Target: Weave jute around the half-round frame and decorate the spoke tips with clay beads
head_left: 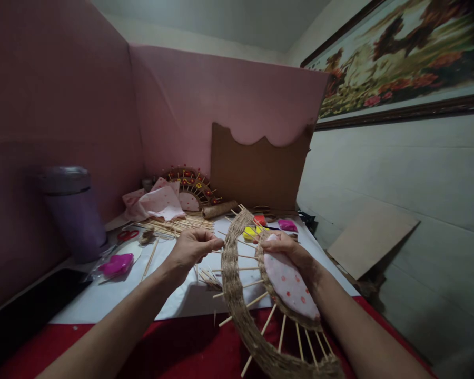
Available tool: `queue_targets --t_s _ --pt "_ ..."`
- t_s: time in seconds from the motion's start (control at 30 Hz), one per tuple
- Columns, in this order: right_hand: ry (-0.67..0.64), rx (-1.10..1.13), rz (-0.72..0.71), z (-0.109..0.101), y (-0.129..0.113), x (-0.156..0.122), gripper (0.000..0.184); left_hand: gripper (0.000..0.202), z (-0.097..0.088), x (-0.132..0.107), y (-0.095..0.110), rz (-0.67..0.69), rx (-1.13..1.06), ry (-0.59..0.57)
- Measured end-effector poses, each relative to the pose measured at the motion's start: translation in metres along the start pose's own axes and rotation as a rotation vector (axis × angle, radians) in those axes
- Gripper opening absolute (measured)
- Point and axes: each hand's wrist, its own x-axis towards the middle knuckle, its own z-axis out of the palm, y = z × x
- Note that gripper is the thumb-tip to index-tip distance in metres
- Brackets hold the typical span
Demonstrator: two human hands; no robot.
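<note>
Right hand [282,248]: gripping a half-round fan frame of brown twine and pale wooden sticks [233,276] by its pale pink, red-spotted fabric centre [290,284].
Left hand [193,247]: thumb and fingers pinched narrow at the outer twine edge — whether on a stick tip, I cannot tell.
Fan frame: tilted between the hands, above a white sheet [166,305] and red cloth [181,347].
Far left: a purple tumbler with a greyish lid [77,221].

Pink panels [221,89] line the desk's [87,305] far and left edges. The right wall [379,173], seemingly tiled, bears a framed picture [398,63].
</note>
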Motion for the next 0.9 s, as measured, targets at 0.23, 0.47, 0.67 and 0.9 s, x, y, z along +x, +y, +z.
queue_targets --t_s 0.23,0.47,0.67,0.9 --pt "0.004 0.013 0.014 0.005 0.000 -0.007 0.033 0.045 -0.002 -0.001 -0.002 -0.098 -0.078 -0.178" --pt "-0.015 -0.013 0.025 0.007 -0.001 -0.011 0.029 0.043 -0.008 -0.005 -0.006 -0.231 -0.194 -0.473" --pt "-0.044 -0.016 0.005 0.003 -0.002 -0.012 0.028 0.023 -0.012 -0.005 -0.004 -0.200 -0.194 -0.490" --pt "-0.090 -0.042 0.067 0.005 -0.002 -0.011 0.027 0.023 -0.010 -0.002 -0.001 -0.134 -0.165 -0.366"
